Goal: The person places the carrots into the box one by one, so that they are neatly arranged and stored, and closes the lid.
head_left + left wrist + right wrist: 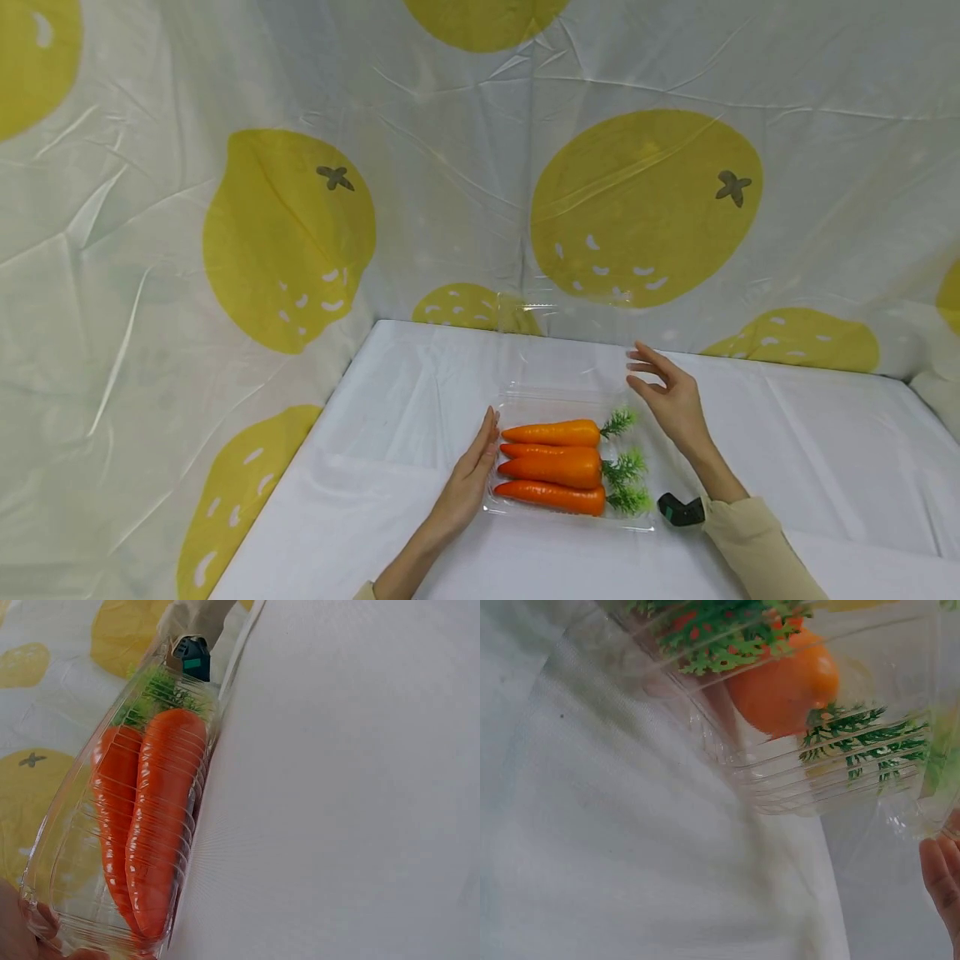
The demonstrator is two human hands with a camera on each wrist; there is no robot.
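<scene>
Several orange toy carrots (558,467) with green leafy tops (628,467) lie side by side in a clear plastic clamshell box (567,520) on the white table. The box's transparent lid (564,342) stands raised at the back. My left hand (467,483) rests along the box's left side with its fingers fairly straight. In the left wrist view, its fingertips (46,930) touch the near end of the box (67,825). My right hand (671,398) is at the lid's right edge, thumb and fingers apart. Whether those fingers (939,874) touch the plastic is hard to tell.
A black device (681,509) sits at the right wrist, beside the box. White cloth (360,500) covers the table. Behind and to the left hangs a pale curtain (450,208) with large yellow lemons.
</scene>
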